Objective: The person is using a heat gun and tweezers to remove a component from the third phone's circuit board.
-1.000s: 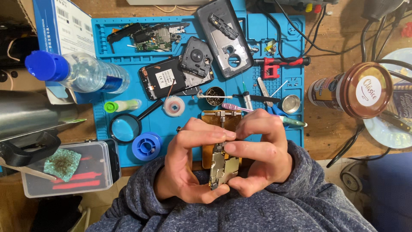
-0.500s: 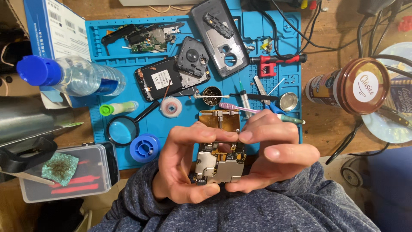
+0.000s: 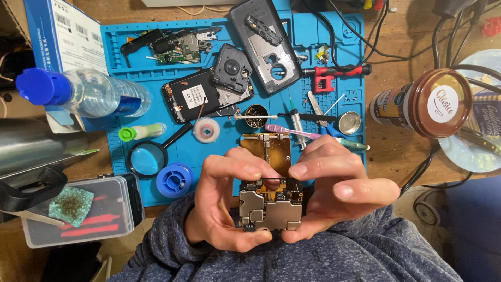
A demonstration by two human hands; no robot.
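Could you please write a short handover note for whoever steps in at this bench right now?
Left hand and right hand both grip the circuit board over the near edge of the blue mat, shielded side up.
Done: phone opened; back cover, camera frame and battery section lie on the mat.
Left, probably: work on the board, then reassembly.
Toothbrush and magnifier lie within reach.

Left hand (image 3: 224,206), right hand (image 3: 334,190): closed grip.
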